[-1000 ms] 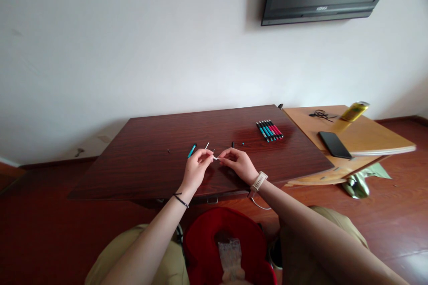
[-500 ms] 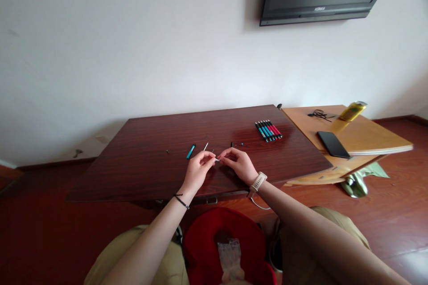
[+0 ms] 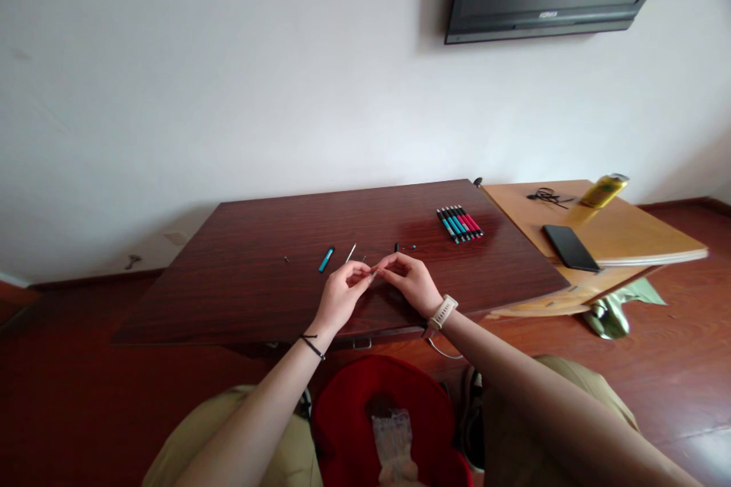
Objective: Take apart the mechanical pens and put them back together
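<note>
My left hand and my right hand meet fingertip to fingertip over the dark wooden table. Both pinch a small whitish pen part, mostly covered by the fingers. Just beyond my left hand lie a turquoise pen barrel and a thin white refill. Past my right hand are a short black pen piece and a tiny turquoise piece. A very small metal-looking piece sits farther left.
A row of several turquoise and red pens lies at the table's right. Beside it, a lighter wooden table carries a black phone, a coiled cable and a yellow can. A red stool stands below.
My fingertips have drawn closer together, and the left hand has shifted slightly right. Less of the whitish part shows now. The items on the table have not moved.
</note>
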A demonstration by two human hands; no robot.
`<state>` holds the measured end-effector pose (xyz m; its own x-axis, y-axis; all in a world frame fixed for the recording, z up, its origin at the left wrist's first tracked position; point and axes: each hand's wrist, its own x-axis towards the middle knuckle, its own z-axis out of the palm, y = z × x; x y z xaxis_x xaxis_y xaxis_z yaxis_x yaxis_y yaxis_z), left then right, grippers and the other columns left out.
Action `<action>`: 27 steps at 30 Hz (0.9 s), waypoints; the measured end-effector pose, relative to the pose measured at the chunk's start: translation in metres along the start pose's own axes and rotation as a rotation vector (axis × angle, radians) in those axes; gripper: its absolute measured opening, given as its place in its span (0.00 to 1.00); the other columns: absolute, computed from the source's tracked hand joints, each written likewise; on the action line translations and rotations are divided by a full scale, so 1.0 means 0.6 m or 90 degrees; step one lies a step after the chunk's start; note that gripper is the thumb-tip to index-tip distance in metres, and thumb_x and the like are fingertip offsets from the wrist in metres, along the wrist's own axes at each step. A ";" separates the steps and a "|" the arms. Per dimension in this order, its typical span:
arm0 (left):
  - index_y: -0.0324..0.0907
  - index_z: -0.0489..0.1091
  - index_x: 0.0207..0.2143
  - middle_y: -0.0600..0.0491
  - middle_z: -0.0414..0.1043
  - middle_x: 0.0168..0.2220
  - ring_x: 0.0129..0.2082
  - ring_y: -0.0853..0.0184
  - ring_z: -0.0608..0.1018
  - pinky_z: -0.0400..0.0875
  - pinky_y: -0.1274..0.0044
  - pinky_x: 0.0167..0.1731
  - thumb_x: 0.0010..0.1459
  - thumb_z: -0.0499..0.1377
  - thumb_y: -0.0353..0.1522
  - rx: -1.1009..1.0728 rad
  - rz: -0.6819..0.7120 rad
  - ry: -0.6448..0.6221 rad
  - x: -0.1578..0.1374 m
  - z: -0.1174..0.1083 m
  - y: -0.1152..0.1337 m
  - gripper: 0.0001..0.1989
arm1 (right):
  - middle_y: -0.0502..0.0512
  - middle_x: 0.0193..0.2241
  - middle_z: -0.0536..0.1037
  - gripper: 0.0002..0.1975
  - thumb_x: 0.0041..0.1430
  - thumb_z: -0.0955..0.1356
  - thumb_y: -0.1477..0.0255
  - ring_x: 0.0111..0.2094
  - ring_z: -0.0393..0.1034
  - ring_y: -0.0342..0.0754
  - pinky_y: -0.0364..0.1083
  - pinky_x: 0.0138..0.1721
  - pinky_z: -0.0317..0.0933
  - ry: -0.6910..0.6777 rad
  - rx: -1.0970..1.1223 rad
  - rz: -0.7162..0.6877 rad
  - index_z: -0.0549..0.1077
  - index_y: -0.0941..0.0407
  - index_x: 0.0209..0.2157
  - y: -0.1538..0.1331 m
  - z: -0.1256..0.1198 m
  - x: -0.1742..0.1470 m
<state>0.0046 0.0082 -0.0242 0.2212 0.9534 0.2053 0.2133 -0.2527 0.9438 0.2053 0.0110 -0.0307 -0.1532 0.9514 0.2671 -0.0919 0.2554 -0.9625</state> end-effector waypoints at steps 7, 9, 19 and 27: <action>0.43 0.76 0.43 0.50 0.81 0.41 0.40 0.63 0.83 0.78 0.71 0.43 0.64 0.65 0.36 0.017 0.017 0.018 0.002 -0.004 0.005 0.08 | 0.55 0.39 0.84 0.12 0.61 0.77 0.61 0.40 0.80 0.52 0.49 0.46 0.73 -0.014 -0.025 -0.006 0.80 0.53 0.41 -0.002 -0.002 -0.005; 0.44 0.76 0.43 0.51 0.81 0.42 0.42 0.62 0.83 0.79 0.70 0.44 0.65 0.64 0.36 0.044 0.028 0.008 0.004 -0.009 0.011 0.07 | 0.55 0.39 0.84 0.12 0.61 0.77 0.61 0.39 0.79 0.51 0.49 0.45 0.73 -0.004 -0.043 -0.012 0.80 0.53 0.40 -0.002 -0.001 -0.005; 0.44 0.78 0.51 0.41 0.74 0.54 0.55 0.48 0.75 0.70 0.57 0.59 0.68 0.60 0.33 0.632 0.144 0.129 0.015 -0.103 -0.005 0.11 | 0.55 0.38 0.84 0.14 0.61 0.77 0.61 0.41 0.81 0.52 0.50 0.47 0.74 0.022 -0.011 0.006 0.75 0.52 0.42 -0.004 0.004 -0.008; 0.43 0.77 0.47 0.42 0.76 0.47 0.48 0.52 0.77 0.74 0.64 0.49 0.71 0.53 0.28 0.754 0.094 0.061 0.009 -0.134 -0.018 0.13 | 0.55 0.38 0.84 0.15 0.61 0.76 0.61 0.42 0.81 0.53 0.51 0.47 0.74 0.032 -0.033 0.001 0.74 0.52 0.45 -0.003 0.005 -0.009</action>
<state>-0.0729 0.0295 -0.0125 0.2556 0.8981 0.3578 0.9468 -0.3074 0.0953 0.2035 0.0050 -0.0305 -0.1030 0.9592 0.2633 -0.0406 0.2605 -0.9646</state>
